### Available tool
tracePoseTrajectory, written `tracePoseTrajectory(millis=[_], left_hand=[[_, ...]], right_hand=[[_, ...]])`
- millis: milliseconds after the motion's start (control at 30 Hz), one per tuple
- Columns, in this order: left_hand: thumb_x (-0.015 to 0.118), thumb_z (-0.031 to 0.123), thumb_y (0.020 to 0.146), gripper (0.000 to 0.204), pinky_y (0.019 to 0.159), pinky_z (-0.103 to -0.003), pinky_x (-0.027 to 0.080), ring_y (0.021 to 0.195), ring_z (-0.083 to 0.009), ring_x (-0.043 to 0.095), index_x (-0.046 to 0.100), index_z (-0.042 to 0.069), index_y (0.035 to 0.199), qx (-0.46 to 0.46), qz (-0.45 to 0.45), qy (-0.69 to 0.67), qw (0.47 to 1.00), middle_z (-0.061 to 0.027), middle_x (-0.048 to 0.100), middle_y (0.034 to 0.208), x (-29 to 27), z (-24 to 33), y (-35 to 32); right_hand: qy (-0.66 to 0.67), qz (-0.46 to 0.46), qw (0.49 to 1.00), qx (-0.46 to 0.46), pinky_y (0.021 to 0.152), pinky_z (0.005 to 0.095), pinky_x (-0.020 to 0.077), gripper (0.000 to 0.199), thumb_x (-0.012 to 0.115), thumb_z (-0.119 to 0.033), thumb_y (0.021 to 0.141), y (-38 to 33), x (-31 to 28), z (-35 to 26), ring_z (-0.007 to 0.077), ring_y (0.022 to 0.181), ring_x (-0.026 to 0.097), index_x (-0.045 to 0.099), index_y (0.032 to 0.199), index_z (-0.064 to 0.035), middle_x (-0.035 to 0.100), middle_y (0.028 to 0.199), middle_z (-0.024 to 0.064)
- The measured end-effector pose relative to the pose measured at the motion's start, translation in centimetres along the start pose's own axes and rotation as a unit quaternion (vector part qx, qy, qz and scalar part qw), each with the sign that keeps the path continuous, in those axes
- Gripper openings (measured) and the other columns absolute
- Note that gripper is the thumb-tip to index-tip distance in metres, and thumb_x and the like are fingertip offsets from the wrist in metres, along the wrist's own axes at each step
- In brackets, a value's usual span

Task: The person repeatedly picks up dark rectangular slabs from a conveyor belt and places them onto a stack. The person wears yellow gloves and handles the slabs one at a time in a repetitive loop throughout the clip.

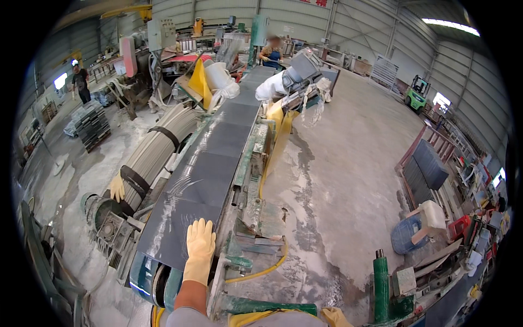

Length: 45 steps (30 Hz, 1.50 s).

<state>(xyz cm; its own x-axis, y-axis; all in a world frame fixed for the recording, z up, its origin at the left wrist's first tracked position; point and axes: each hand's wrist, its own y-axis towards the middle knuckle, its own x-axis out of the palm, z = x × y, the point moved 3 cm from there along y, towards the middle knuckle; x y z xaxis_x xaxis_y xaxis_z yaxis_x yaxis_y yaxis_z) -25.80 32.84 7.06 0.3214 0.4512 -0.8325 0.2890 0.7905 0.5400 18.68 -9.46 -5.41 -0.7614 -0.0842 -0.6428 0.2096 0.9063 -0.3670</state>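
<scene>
My left hand [200, 245], in a pale yellow rubber glove, lies flat with its fingers stretched out over the near end of a dark grey stone slab [190, 177]. The slab looks wet and streaked. It lies on a long conveyor belt [159, 283], in line with several more slabs running away toward a machine. At the bottom edge, my right hand [336, 317], gloved alike, shows only in part near a green metal beam [272, 306]; its fingers are hardly visible. Nothing can be made out in it.
Left of the belt, a yellow glove [117, 187] rests by a strapped bundle of pale strips [160, 141]. A yellow hose [272, 272] curves beside the frame. A blue barrel [406, 235] stands at right. One person [272, 53] is at the far end, another [81, 83] far left.
</scene>
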Motion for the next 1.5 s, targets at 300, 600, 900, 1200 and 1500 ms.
tracePoseTrajectory(millis=[300,600,900,1200,1500], left_hand=[[0.072,0.018,0.085,0.049,0.109,-0.053,0.041,0.125,-0.0398,0.054,0.062,0.004,0.131,-0.039,-0.032,0.014,0.999,-0.0187,0.058,0.136,-6.9,2.0,-8.9],[0.081,0.024,0.081,0.062,0.112,-0.054,0.039,0.132,-0.0398,0.052,0.059,0.003,0.136,-0.093,-0.071,-0.019,0.993,-0.0212,0.058,0.141,-10.5,0.4,-14.1],[0.078,0.018,0.085,0.063,0.112,-0.053,0.038,0.132,-0.0433,0.051,0.055,0.001,0.141,-0.226,0.017,0.066,0.972,-0.0242,0.056,0.141,-10.3,-7.2,-15.4],[0.070,0.033,0.092,0.059,0.105,-0.047,0.041,0.123,-0.0328,0.055,0.055,0.005,0.141,-0.277,-0.070,0.202,0.937,-0.0136,0.061,0.128,-8.5,-18.1,-12.5],[0.070,0.033,0.091,0.053,0.102,-0.045,0.042,0.115,-0.0290,0.058,0.060,0.007,0.136,-0.259,-0.072,0.192,0.944,-0.0105,0.066,0.116,-6.3,-19.6,-9.5]], right_hand=[[0.127,-0.016,0.966,0.224,0.067,0.0319,0.0544,0.030,0.065,-0.021,0.098,4.8,3.3,13.6,0.0166,0.080,0.071,0.074,0.119,-0.0015,0.077,0.101,0.0083],[0.157,-0.036,0.962,0.219,0.082,0.0313,0.0562,0.034,0.062,-0.023,0.099,4.8,2.0,7.5,0.0205,0.093,0.072,0.073,0.121,0.0004,0.078,0.107,0.0138],[0.138,-0.030,0.973,0.182,0.076,0.0268,0.0555,0.032,0.061,-0.021,0.098,4.8,3.1,7.4,0.0145,0.085,0.071,0.075,0.120,-0.0016,0.077,0.097,0.0067],[0.139,-0.022,0.967,0.214,0.077,0.0290,0.0555,0.035,0.061,-0.022,0.098,4.7,2.7,9.4,0.0156,0.091,0.071,0.074,0.121,0.0004,0.077,0.103,0.0083],[0.095,-0.033,0.971,0.217,0.076,0.0312,0.0552,0.034,0.061,-0.027,0.098,4.5,1.9,4.1,0.0165,0.091,0.070,0.075,0.121,-0.0056,0.077,0.104,0.0084]])
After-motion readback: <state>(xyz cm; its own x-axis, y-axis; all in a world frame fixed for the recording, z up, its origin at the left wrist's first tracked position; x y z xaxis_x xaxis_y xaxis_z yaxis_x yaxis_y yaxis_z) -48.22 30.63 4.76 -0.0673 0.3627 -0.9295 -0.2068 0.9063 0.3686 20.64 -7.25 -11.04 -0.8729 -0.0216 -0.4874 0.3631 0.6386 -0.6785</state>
